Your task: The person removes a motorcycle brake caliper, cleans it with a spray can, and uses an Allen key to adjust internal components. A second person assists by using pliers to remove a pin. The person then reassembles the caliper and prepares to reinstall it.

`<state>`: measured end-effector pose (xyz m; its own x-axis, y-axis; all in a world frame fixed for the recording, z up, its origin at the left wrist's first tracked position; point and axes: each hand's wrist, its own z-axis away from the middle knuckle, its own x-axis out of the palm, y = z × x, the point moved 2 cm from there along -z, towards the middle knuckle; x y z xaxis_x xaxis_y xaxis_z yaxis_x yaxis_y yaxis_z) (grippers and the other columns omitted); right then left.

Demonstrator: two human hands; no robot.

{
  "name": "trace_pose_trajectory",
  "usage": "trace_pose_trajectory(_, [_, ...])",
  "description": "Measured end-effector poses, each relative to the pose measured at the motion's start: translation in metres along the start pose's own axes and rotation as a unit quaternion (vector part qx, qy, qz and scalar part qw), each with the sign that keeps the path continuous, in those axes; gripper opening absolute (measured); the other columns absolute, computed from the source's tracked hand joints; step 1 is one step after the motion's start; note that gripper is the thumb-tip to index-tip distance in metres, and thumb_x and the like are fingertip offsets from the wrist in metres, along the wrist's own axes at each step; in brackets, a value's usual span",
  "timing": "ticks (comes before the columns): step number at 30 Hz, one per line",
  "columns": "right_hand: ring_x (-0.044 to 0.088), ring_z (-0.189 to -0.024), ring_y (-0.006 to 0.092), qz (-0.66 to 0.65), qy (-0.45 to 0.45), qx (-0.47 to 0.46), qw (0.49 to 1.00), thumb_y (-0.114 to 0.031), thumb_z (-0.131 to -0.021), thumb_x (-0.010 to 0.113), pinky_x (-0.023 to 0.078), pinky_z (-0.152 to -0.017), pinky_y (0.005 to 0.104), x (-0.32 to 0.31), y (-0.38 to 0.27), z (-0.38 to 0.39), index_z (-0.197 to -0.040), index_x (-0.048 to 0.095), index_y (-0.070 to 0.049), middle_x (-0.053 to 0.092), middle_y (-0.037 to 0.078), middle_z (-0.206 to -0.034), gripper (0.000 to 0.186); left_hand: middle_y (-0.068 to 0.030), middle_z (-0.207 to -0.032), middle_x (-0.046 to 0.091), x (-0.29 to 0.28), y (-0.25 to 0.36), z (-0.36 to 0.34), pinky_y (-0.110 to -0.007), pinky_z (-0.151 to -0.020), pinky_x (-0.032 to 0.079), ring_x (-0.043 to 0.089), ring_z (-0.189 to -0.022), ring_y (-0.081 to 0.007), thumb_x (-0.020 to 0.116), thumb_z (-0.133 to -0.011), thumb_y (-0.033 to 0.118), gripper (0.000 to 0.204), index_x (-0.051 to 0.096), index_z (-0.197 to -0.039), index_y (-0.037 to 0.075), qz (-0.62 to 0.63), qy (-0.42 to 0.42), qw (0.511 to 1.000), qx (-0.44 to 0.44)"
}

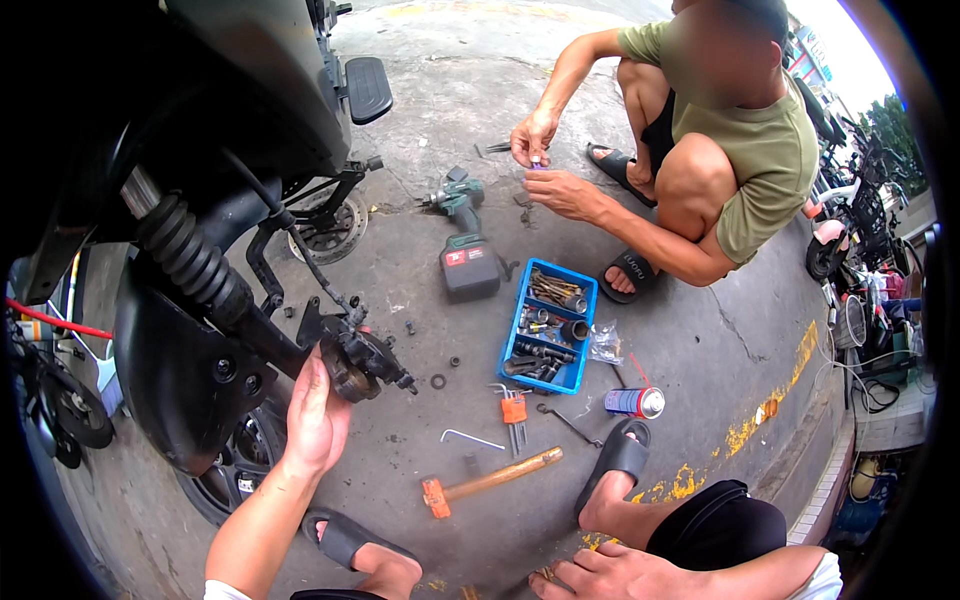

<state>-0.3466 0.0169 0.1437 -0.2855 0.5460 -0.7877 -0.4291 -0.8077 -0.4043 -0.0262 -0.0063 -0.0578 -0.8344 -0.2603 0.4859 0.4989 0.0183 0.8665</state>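
Note:
My left hand (316, 425) is closed round the lower end of a scooter's front fork (272, 340), where a black brake caliper (368, 362) with a hose is mounted. Its far fingers are hidden behind the part. A ribbed rubber boot (190, 245) covers the upper fork, and a black fender (180, 360) hangs beside it. Down at the lower edge, my right hand (615, 575) rests near my knee, fingers loosely bent and apart, with nothing visible in it. Nearest to it on the ground lies a hammer (505, 475) with a wooden handle and orange head.
A squatting person (740, 170) holds a small purple-topped item in both hands. On the concrete are a green impact wrench (465, 240), a blue tray (588, 325) of sockets and bits, a hex key set (514, 410), a loose hex key (472, 437), a spray can (634, 402) and several small fasteners.

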Motion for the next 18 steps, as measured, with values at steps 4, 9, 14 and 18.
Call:
trace_pose_trajectory(4, [0.061,-0.092,0.0219,-0.003,0.006,-0.008,1.000,-0.017,-0.085,0.056,0.048,-0.085,0.0313,0.0018,0.0027,-0.0019,-0.112,0.068,-0.004,0.063,0.008,-0.095,0.032,-0.0105,-0.150,0.050,-0.0032,0.0017,0.0008,-0.042,-0.117,0.033,0.047,-0.138,-0.0224,0.045,-0.107,0.045,0.060,0.041,-0.151,0.005,-0.008,-0.010,1.000,0.003])
trace_pose_trajectory(9, [0.061,-0.091,0.0217,0.002,0.009,0.000,1.000,-0.017,-0.085,0.056,0.048,-0.084,0.0313,0.0012,-0.0007,0.0008,-0.112,0.068,-0.004,0.063,0.007,-0.094,0.032,-0.0105,-0.148,0.052,0.0026,0.0009,-0.0019,-0.041,-0.117,0.034,0.049,-0.137,-0.0227,0.046,-0.107,0.043,0.059,0.042,-0.150,0.003,-0.002,-0.009,1.000,0.007])
trace_pose_trajectory(14, [0.061,-0.091,0.0221,-0.001,0.015,-0.001,1.000,-0.017,-0.085,0.056,0.048,-0.084,0.0315,0.0027,-0.0005,0.0010,-0.113,0.068,-0.004,0.063,0.008,-0.094,0.033,-0.0106,-0.147,0.053,0.0011,0.0006,-0.0012,-0.041,-0.116,0.035,0.050,-0.136,-0.0229,0.046,-0.107,0.042,0.058,0.042,-0.150,0.003,0.005,-0.009,1.000,0.007])
trace_pose_trajectory(18, [0.061,-0.092,0.0225,-0.005,0.014,-0.007,1.000,-0.017,-0.085,0.056,0.048,-0.083,0.0318,0.0040,0.0032,-0.0002,-0.114,0.068,-0.004,0.063,0.008,-0.094,0.034,-0.0106,-0.147,0.053,0.0011,0.0020,0.0000,-0.041,-0.116,0.035,0.050,-0.136,-0.0229,0.047,-0.107,0.042,0.058,0.043,-0.149,0.003,0.002,-0.004,1.000,0.003])
